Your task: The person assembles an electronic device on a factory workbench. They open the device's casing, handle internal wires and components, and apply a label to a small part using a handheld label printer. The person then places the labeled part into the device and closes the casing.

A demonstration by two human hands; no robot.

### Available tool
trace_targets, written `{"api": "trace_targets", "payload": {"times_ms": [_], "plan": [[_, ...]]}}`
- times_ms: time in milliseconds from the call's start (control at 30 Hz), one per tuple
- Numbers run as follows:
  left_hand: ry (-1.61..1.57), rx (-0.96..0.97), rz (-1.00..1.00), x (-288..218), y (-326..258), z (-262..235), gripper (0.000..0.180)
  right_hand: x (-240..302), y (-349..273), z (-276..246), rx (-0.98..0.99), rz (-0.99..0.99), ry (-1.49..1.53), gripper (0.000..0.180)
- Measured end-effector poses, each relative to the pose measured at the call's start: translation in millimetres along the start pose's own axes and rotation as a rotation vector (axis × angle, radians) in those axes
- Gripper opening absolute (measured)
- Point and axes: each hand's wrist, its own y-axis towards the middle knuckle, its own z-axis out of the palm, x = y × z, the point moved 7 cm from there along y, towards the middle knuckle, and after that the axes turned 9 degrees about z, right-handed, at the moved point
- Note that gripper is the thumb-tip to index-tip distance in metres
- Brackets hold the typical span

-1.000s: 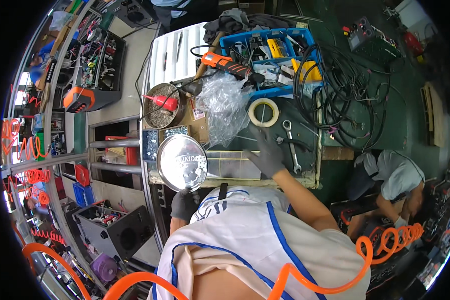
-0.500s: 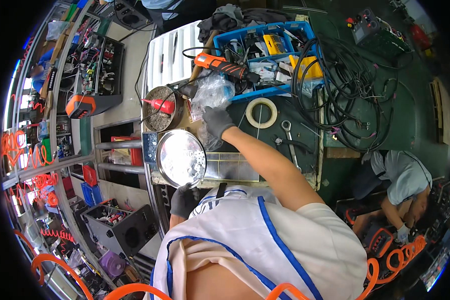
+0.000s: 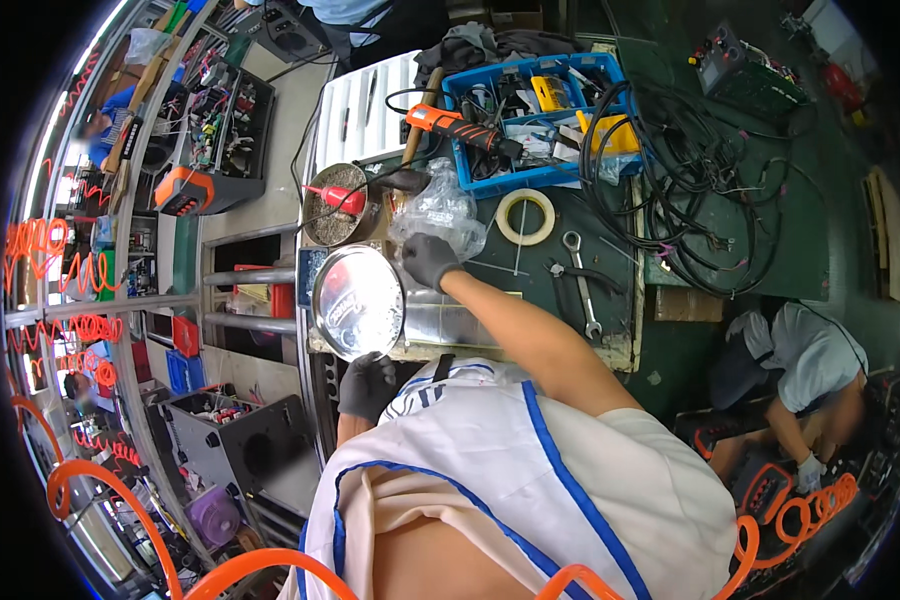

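My left hand, in a dark grey glove, grips the near rim of a round, shiny metal dish. The dish is tilted and glare covers much of its face. My right hand, gloved too, has its fingers curled just right of the dish. Whatever those fingers hold, if anything, is hidden. Beyond the right hand lies a crumpled clear plastic bag. A round tin of greyish bits stands behind the dish, with a red squeeze bottle lying in it.
Rightward are a tape roll, a wrench and pliers. An orange power tool rests against a blue parts bin. Black cables coil beyond. A co-worker bends at the right; orange air hoses loop nearby.
My right hand has drawn back from the plastic bag toward the metal dish, its fingers more curled. My left hand keeps its hold on the dish. The whole view has shifted slightly.
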Motion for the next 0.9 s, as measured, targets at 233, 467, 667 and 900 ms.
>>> {"api": "trace_targets", "payload": {"times_ms": [233,467,667,900], "plan": [[0.001,0.042,0.083,-2.2,-24.3,-36.0,0.015,-7.0,41.0,-13.7,-0.096,-0.255,-0.335,0.020],[-0.037,0.041,0.169,6.6,-46.7,-72.1,0.018,-3.7,30.6,-32.5,0.050,-0.357,-0.695,0.069],[-0.053,0.090,0.154,10.3,-52.3,-104.8,0.018,-24.4,60.5,-29.0,0.213,-0.250,-0.990,0.081],[-0.008,0.223,0.142,-4.5,-42.1,-127.5,0.017,112.9,-12.7,-68.1,0.323,-0.220,-1.146,0.069]]}}
